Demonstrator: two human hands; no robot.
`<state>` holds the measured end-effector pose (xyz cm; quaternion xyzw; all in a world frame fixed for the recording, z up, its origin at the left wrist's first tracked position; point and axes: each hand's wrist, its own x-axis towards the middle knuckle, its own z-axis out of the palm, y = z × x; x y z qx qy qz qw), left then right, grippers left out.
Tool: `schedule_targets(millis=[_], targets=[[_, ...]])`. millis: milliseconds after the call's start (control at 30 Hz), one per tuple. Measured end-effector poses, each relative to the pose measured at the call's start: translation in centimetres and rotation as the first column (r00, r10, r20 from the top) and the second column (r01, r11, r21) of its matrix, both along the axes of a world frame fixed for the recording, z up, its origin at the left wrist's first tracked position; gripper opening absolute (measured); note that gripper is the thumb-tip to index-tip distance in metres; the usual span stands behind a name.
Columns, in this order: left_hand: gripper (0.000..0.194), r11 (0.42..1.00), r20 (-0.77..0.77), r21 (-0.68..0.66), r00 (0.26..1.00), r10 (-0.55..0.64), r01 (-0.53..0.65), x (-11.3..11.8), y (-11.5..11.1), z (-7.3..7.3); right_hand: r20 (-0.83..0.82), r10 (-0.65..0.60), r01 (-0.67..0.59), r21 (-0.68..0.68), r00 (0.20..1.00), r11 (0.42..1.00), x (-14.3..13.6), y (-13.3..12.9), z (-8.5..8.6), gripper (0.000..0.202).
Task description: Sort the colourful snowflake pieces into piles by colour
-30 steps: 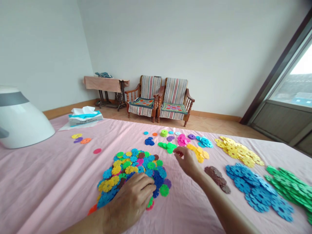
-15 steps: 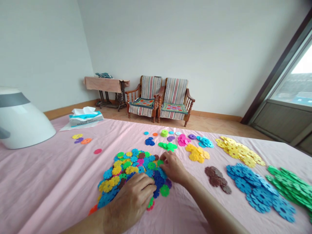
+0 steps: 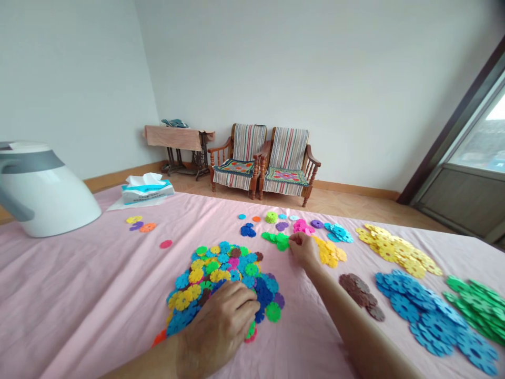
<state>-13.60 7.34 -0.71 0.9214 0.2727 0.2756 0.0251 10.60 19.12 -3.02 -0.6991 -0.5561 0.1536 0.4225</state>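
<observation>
A mixed heap of small notched plastic discs (image 3: 221,260), in blue, yellow, green, brown and pink, lies on the pink cloth. My left hand (image 3: 226,321) rests on its near side with fingers curled down and together; whatever lies beneath the fingertips is hidden. Beyond the heap, to the right, my right hand (image 3: 303,250) pinches a green notched disc (image 3: 283,242) at the edge of a small pile of green discs (image 3: 270,237). Right beside this hand are yellow-orange discs (image 3: 331,252) and pink discs (image 3: 303,226), partly covered by it.
Sorted piles lie rightward: brown discs (image 3: 359,292), large blue discs (image 3: 430,310), yellow discs (image 3: 394,250) and large green discs (image 3: 479,305). A white kettle (image 3: 59,195) and tissue pack (image 3: 148,189) stand left. Two wooden armchairs (image 3: 290,158) are beyond the table (image 3: 118,295).
My right hand has moved from the mixed heap away and rightward to the small green pile. My left hand stays on the heap. The view has shifted slightly.
</observation>
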Motion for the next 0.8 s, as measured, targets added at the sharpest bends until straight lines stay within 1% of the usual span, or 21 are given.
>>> schedule_targets(millis=[133,200,267,333,367,433,467,533,600,700,800], targets=[[0.019,1.0,-0.001,-0.021,1.0,-0.007,0.007,0.0,0.0,0.0,-0.001,0.007,-0.007,0.036,1.0,0.999,-0.1,-0.6,0.1,0.023],[0.018,1.0,0.002,-0.024,1.0,-0.005,0.005,0.0,0.0,0.0,0.011,0.064,-0.064,0.052,0.998,0.997,-0.9,-1.4,0.5,0.022],[0.018,1.0,0.0,-0.027,1.0,0.0,0.0,0.0,0.0,0.1,0.022,0.172,-0.173,0.059,0.985,0.983,-2.2,-2.4,0.9,0.017],[0.017,1.0,-0.001,-0.024,1.0,0.006,-0.006,0.0,0.0,0.1,0.038,0.333,-0.335,0.068,0.942,0.94,-3.9,-3.4,1.3,0.015],[0.016,1.0,-0.007,-0.023,1.0,0.01,-0.01,0.0,0.0,0.1,0.056,0.418,-0.422,0.078,0.907,0.903,-4.7,-3.9,1.3,0.016],[0.016,1.0,-0.014,-0.015,1.0,0.017,-0.017,0.1,-0.1,0.1,0.114,0.532,-0.542,0.089,0.839,0.835,-6.0,-4.7,1.2,0.019],[0.016,1.0,-0.017,-0.011,1.0,0.02,-0.02,0.1,-0.1,0.1,0.147,0.561,-0.576,0.086,0.814,0.813,-6.5,-4.9,1.1,0.021],[0.015,1.0,-0.018,-0.004,1.0,0.023,-0.023,0.0,0.0,0.0,0.199,0.575,-0.596,0.063,0.794,0.801,-7.0,-5.3,0.9,0.025],[0.014,1.0,-0.016,0.004,1.0,0.023,-0.023,0.0,0.0,0.1,0.204,0.581,-0.597,0.026,0.788,0.802,-7.0,-5.4,0.7,0.022],[0.014,1.0,-0.008,0.015,1.0,0.02,-0.02,0.1,-0.1,0.2,0.143,0.583,-0.588,-0.007,0.8,0.809,-6.7,-5.4,0.8,0.019],[0.014,1.0,0.0,0.015,1.0,0.013,-0.013,0.0,-0.1,0.2,0.062,0.566,-0.568,0.008,0.822,0.823,-6.6,-5.2,1.0,0.015]])
